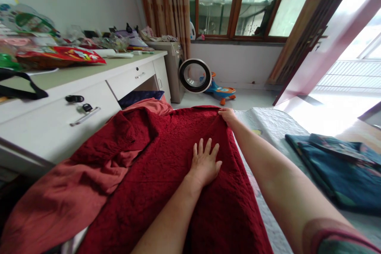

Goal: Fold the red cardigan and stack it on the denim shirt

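A dark red, crinkle-textured garment (166,154) lies spread out in front of me, with what looks like a sleeve bunched at its left side. My left hand (206,162) rests flat on the middle of it, fingers spread and pointing away from me. At the garment's far right corner, my right hand (228,115) pinches the edge between closed fingers. Under the left part is a paler, coral-red cloth (86,182), rumpled and hanging toward the drawers. A white quilted sheet (264,121) shows beneath and to the right.
Folded dark blue clothes (336,166) lie on the right. Along the left runs a white desk (125,77) loaded with bags, including a red snack packet (62,56). Beyond stand a washing machine with its round door (195,75) swung out and a blue-orange ride-on toy (222,90).
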Available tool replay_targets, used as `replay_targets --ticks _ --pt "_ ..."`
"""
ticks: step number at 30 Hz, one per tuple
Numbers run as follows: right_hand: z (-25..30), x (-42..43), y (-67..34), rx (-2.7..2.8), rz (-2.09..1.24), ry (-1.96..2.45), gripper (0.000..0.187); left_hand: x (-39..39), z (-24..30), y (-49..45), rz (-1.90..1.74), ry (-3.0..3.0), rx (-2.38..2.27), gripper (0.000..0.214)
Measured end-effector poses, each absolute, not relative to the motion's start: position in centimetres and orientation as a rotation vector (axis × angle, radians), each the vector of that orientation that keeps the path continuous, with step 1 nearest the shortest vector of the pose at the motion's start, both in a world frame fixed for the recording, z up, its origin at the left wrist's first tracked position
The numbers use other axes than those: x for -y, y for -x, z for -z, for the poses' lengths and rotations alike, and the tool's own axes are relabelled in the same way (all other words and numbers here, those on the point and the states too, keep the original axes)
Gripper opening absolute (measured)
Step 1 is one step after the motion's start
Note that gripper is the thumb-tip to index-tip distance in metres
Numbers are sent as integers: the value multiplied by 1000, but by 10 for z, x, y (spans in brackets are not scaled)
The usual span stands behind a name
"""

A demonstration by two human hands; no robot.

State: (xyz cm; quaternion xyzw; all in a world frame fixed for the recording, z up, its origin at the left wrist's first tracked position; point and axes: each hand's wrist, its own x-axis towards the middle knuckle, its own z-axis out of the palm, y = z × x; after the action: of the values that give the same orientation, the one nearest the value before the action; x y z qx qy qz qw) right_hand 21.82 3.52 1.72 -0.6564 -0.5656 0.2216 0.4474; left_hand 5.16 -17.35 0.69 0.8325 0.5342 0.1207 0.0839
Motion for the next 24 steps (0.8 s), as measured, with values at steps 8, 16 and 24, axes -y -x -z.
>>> replay_targets --ticks 8,16,24 --pt "-19 -19 -215 1520 -441 1753 22 176 -8 -53 -333 -2445 -1669 69" --pt "-15 39 -195 2048 -83 1643 38 179 -11 -57 -322 -2434 -1832 76" --pt "0 23 -198 2302 -164 1868 70 181 -8 -59 -234 -2428 -1840 81"
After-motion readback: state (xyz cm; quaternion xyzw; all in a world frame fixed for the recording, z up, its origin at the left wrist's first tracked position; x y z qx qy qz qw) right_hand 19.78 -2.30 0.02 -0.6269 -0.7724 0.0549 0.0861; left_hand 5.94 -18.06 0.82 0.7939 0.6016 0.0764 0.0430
